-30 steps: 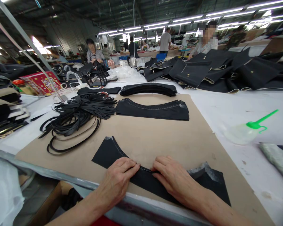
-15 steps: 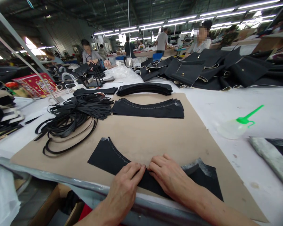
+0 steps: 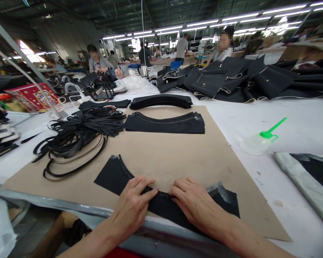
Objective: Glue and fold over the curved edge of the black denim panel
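Note:
A black panel (image 3: 109, 175) with a concave, stitched upper edge lies along the near side of the tan board (image 3: 161, 157). My left hand (image 3: 136, 197) rests on the panel left of its middle, thumb and forefinger apart on either side of the curved edge. Close by on the right, my right hand (image 3: 191, 197) has its fingers bent together, pinching the edge near the centre. A folded strip runs along the curve between the hands. Greyish smears mark the panel's right end. My palms and forearms cover part of the panel.
Farther back lie a stack of similar panels (image 3: 165, 123) and a second curved stack (image 3: 161, 102). Black straps (image 3: 83, 130) are heaped at left. A clear bottle with a green spout (image 3: 269, 134) stands at right; black bag pieces (image 3: 223, 79) are piled behind. Co-workers are beyond.
My left hand has moved left along the curved edge, its thumb and forefinger parting and exposing more of the fold. My right hand keeps its pinch. The whole view has shifted slightly.

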Tool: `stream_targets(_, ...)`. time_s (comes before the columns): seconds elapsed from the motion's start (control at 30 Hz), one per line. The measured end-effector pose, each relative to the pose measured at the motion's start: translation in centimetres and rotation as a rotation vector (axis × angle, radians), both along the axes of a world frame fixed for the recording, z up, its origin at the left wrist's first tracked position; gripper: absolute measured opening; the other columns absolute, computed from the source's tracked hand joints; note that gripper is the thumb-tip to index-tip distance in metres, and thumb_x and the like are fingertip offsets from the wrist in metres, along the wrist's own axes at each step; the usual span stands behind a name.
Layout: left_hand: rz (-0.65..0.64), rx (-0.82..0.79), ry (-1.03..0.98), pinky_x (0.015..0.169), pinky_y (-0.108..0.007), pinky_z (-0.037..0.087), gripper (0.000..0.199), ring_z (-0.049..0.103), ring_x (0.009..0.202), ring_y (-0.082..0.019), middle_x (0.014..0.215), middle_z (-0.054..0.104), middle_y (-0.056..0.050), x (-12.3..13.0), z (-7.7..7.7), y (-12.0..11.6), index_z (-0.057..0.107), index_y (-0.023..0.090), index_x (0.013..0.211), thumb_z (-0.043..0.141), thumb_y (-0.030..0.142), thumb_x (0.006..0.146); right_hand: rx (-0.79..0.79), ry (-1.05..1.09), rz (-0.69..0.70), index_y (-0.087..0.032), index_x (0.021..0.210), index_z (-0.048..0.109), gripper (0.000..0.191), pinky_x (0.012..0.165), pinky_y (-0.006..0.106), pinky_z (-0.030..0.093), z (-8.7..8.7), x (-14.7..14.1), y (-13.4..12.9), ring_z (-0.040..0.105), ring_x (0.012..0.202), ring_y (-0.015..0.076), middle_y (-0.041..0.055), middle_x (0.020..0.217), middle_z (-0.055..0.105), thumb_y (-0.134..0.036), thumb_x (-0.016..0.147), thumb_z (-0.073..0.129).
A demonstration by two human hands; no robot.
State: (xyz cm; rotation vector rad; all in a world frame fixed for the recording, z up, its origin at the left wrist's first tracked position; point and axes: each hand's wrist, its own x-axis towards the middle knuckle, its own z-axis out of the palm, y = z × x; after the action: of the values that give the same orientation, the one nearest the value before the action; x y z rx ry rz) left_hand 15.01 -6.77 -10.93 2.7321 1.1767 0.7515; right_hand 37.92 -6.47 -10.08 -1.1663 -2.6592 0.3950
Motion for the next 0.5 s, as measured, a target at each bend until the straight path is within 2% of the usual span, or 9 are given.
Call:
stream_targets(0.13, 0.061, -0.123, -0.081, 0.082, -0.039, 0.051, 0.041, 0.054, 0.092, -0.021, 0.100, 0.062, -0.009, 2.8, -0.6, -1.3, 0.060, 0.016, 0.115, 0.038, 0.002, 0.084, -0.004, 0.024, 0.000, -0.019, 0.092, 0.055, 0.009, 0.079, 0.037, 0.039, 0.0, -0.1, -0.2, 0.051, 0.086, 0.0203, 0.0030, 0.093, 0.056, -0.010, 0.091, 0.050)
stream_targets(0.23, 0.069, -0.102, -0.073, 0.078, -0.038, 0.052, 0.038, 0.054, 0.088, -0.022, 0.096, 0.062, -0.010, 3.9, -1.7, -2.3, 0.059, 0.012, 0.115, 0.036, 0.003, 0.086, -0.009, 0.037, -0.003, -0.019, 0.089, 0.054, 0.008, 0.079, 0.037, 0.040, -0.1, 0.1, -0.2, 0.051, 0.085, 0.0204, 0.0030, 0.092, 0.056, -0.012, 0.091, 0.052)
stream_targets(0.37, 0.013, 0.018, -0.025, 0.090, -0.038, 0.049, 0.041, 0.053, 0.102, -0.023, 0.109, 0.062, -0.012, 3.4, -2.3, -2.9, 0.053, 0.010, 0.125, 0.037, 0.004, 0.088, -0.038, 0.056, -0.017, -0.019, 0.087, 0.054, 0.006, 0.081, 0.036, 0.040, -0.1, 0.8, -0.1, 0.050, 0.088, 0.0208, 0.0034, 0.093, 0.056, -0.014, 0.091, 0.054)
stream_targets(0.5, -0.071, 0.018, 0.012, 0.090, -0.036, 0.046, 0.040, 0.054, 0.101, -0.021, 0.109, 0.063, -0.010, 2.3, -1.6, -2.3, 0.054, 0.012, 0.125, 0.039, 0.005, 0.088, -0.087, 0.109, -0.038, -0.019, 0.082, 0.052, 0.010, 0.079, 0.034, 0.040, 0.1, 1.8, -0.2, 0.050, 0.086, 0.0195, 0.0017, 0.090, 0.055, -0.014, 0.090, 0.055)
